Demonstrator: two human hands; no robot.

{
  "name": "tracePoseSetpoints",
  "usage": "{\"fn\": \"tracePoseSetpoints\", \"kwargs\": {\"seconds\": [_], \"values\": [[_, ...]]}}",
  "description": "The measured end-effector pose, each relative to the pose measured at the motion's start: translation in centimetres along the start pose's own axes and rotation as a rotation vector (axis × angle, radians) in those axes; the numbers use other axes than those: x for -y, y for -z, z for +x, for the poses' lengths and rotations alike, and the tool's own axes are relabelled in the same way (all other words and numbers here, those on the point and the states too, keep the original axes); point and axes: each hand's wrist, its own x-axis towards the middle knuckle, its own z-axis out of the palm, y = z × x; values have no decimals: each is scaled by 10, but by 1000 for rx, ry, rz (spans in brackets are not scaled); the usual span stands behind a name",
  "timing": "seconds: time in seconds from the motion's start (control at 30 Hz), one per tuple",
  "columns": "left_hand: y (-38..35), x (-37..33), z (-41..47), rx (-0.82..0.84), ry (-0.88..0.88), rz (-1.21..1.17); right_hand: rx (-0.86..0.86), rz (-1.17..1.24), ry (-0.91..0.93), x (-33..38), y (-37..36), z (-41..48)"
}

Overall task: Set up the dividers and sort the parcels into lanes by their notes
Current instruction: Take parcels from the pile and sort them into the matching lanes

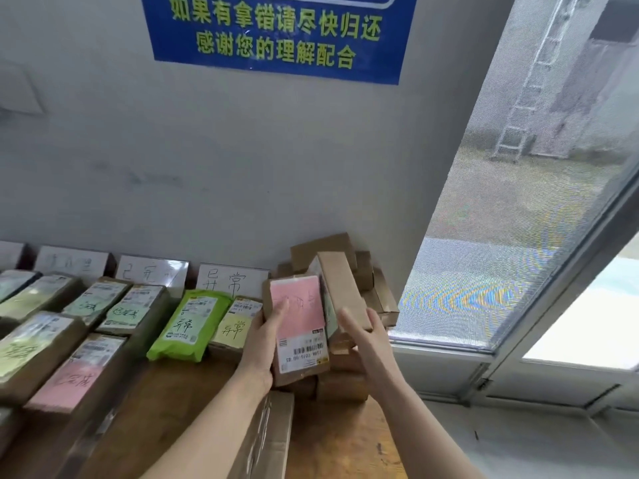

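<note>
My left hand (264, 344) grips a brown parcel with a pink note (300, 323) and a barcode label, held upright above the table. My right hand (366, 337) holds a second, narrow cardboard box (342, 288) just to its right, tilted against the stack of plain boxes (332, 250) in the corner. White divider cards (231, 280) with handwritten words stand along the wall. In front of them lie parcels in lanes: a green bag (192, 326), a yellow-noted parcel (238, 326), green-noted ones (128, 312) and a pink-noted one (69, 378).
A wooden table (166, 409) carries everything. A flattened cardboard piece (269, 437) lies near its front. A blue sign (276, 32) hangs on the grey wall. A window with a mesh screen (518, 202) is at the right, beside the table's edge.
</note>
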Motion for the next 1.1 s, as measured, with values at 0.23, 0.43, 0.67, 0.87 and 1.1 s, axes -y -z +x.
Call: {"fn": "tracePoseSetpoints", "kwargs": {"seconds": [0.23, 0.43, 0.67, 0.87, 1.1], "values": [[7, -11, 5, -48, -109, 69, -151, -198, 67, 0, 4, 2], [14, -24, 7, -177, -103, -145, -192, 65, -25, 5, 5, -3], [37, -33, 2, -432, -94, -501, -224, 177, -26, 5, 0, -14], [37, -28, -28, -298, -34, -545, -140, 264, -80, 0, -16, -27], [85, -13, -62, -153, 136, -278, -164, 264, -12, 9, -31, -31]]}}
